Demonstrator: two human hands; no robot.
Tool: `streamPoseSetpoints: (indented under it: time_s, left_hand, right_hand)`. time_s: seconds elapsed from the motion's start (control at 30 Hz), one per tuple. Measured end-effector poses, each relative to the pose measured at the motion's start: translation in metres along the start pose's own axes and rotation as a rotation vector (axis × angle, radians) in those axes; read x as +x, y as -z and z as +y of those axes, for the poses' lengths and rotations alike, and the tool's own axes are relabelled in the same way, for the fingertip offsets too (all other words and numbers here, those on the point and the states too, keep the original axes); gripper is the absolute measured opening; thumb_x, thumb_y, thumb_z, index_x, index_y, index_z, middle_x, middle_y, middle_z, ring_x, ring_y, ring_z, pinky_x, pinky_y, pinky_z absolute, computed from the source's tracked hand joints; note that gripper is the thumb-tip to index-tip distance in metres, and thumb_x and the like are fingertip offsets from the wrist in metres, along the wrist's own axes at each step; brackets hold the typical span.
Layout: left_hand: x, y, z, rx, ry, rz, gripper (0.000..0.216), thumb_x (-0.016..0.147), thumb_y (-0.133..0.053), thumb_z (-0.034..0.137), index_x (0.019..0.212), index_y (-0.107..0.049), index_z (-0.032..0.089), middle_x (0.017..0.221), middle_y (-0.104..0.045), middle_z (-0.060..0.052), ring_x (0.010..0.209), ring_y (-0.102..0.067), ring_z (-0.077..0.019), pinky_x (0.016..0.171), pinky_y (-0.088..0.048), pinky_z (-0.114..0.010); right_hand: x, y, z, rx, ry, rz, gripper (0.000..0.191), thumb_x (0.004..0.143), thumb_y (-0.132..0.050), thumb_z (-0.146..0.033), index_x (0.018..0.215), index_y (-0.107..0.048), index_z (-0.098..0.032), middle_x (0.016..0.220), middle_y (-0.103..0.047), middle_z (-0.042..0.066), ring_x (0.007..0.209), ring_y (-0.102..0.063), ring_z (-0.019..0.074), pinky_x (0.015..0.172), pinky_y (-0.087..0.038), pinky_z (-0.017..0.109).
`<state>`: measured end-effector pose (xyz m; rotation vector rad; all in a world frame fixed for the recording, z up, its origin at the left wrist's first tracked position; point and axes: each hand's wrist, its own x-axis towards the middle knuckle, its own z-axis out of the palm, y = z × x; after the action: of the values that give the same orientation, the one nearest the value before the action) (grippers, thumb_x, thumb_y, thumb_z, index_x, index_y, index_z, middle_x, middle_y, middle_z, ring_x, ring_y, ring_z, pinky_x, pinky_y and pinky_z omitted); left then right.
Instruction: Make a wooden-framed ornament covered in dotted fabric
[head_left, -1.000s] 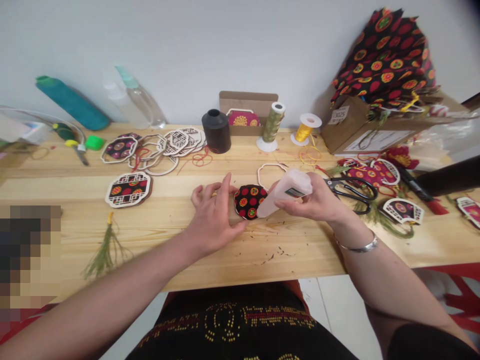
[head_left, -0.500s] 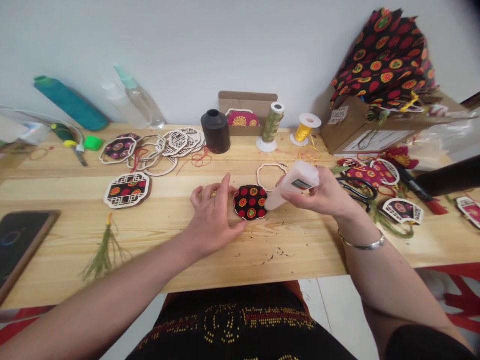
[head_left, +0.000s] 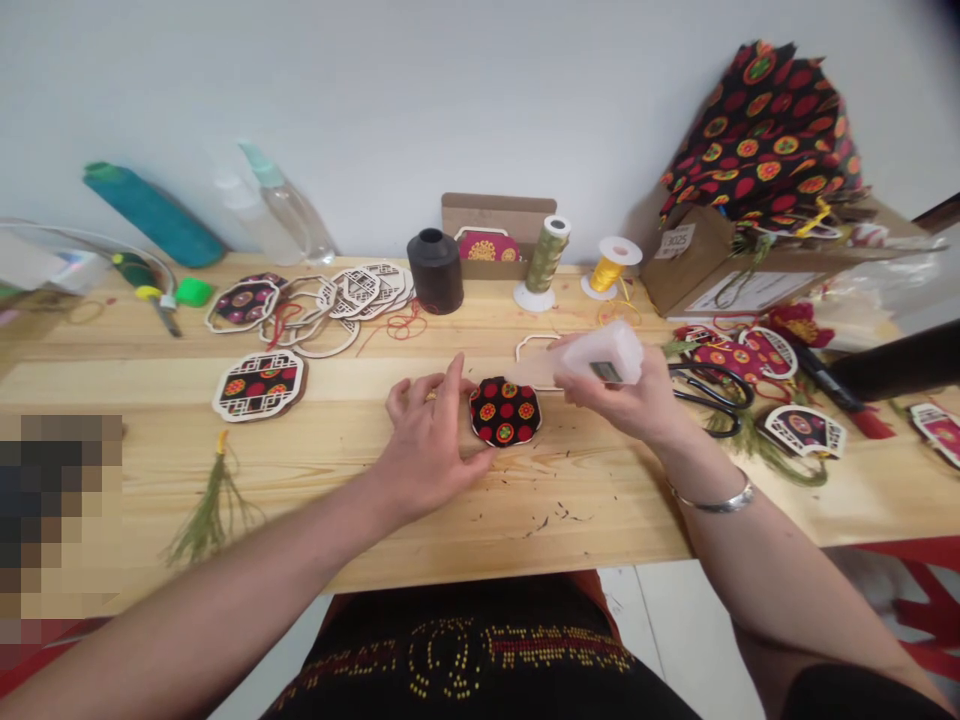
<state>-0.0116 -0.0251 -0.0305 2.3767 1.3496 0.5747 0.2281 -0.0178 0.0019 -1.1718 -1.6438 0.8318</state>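
Note:
My left hand steadies the left side of a small fabric-covered piece, thumb at its lower edge and fingertips at its upper left, index finger raised. The piece lies flat, black with red and yellow medallions, a pale rim showing beneath. In my right hand is a white squeeze bottle with a small dark label, tilted so its blurred nozzle points left to the upper right edge of the piece. Behind the bottle, a pale wooden outline frame lies partly hidden.
At left are a finished-looking lattice ornament, a green tassel and stacked wooden frames. Thread spools stand at the back. Black-handled scissors and a cardboard box with patterned cloth are at right. Dark scraps litter the front.
The bottle's nozzle has moved from the right edge of the piece up and left along its upper edge. My left hand stays in place. The view has tilted slightly.

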Motion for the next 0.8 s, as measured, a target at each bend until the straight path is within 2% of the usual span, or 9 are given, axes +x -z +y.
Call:
streamPoseSetpoints:
  time_s: [0.1,0.2,0.47,0.6,0.8]
  left_hand:
    - [0.000,0.000,0.001,-0.012,-0.003,0.007,0.102,0.073,-0.070,0.035,0.152,-0.007,0.018,0.127,-0.063,-0.015,0.122,-0.045,-0.0379,0.105,-0.018,-0.061]
    - [0.000,0.000,0.001,-0.022,0.003,0.006,0.100,0.074,-0.069,0.035,0.151,-0.008,0.018,0.127,-0.063,-0.016,0.121,-0.045,-0.0381,0.104,-0.019,-0.061]
    - [-0.001,0.001,0.002,0.005,-0.003,-0.003,0.101,0.075,-0.069,0.032,0.152,-0.006,0.016,0.129,-0.062,-0.016,0.122,-0.045,-0.0373,0.105,-0.018,-0.060]
    - [-0.001,0.000,0.001,-0.013,-0.001,0.003,0.102,0.073,-0.070,0.031,0.152,-0.007,0.017,0.127,-0.063,-0.014,0.121,-0.046,-0.0365,0.104,-0.020,-0.059]
    - [-0.001,-0.002,-0.002,0.008,-0.015,0.027,0.100,0.075,-0.069,0.034,0.151,-0.007,0.016,0.127,-0.062,-0.016,0.119,-0.046,-0.0377,0.102,-0.021,-0.059]
  right_hand:
    - [0.000,-0.008,0.001,-0.012,0.007,-0.063,0.024,0.077,-0.074,-0.034,0.096,-0.069,-0.019,0.086,-0.072,0.003,0.075,-0.067,0.0160,0.069,-0.056,0.028]
    - [0.000,-0.014,0.002,0.019,-0.001,-0.069,0.022,0.079,-0.073,-0.034,0.096,-0.069,-0.020,0.096,-0.073,0.004,0.083,-0.068,0.0169,0.076,-0.056,0.029]
    - [0.002,-0.021,0.006,0.044,-0.054,-0.098,0.028,0.078,-0.073,-0.037,0.099,-0.069,-0.019,0.099,-0.073,0.005,0.083,-0.069,0.0174,0.075,-0.057,0.029]
    - [0.003,-0.016,0.005,-0.013,-0.059,-0.041,0.024,0.079,-0.071,-0.035,0.096,-0.069,-0.018,0.088,-0.072,0.003,0.076,-0.066,0.0160,0.073,-0.055,0.028]
    - [0.004,-0.005,0.010,-0.071,-0.033,0.000,0.021,0.080,-0.069,-0.035,0.088,-0.070,-0.016,0.067,-0.064,-0.001,0.058,-0.055,0.0104,0.056,-0.047,0.024]
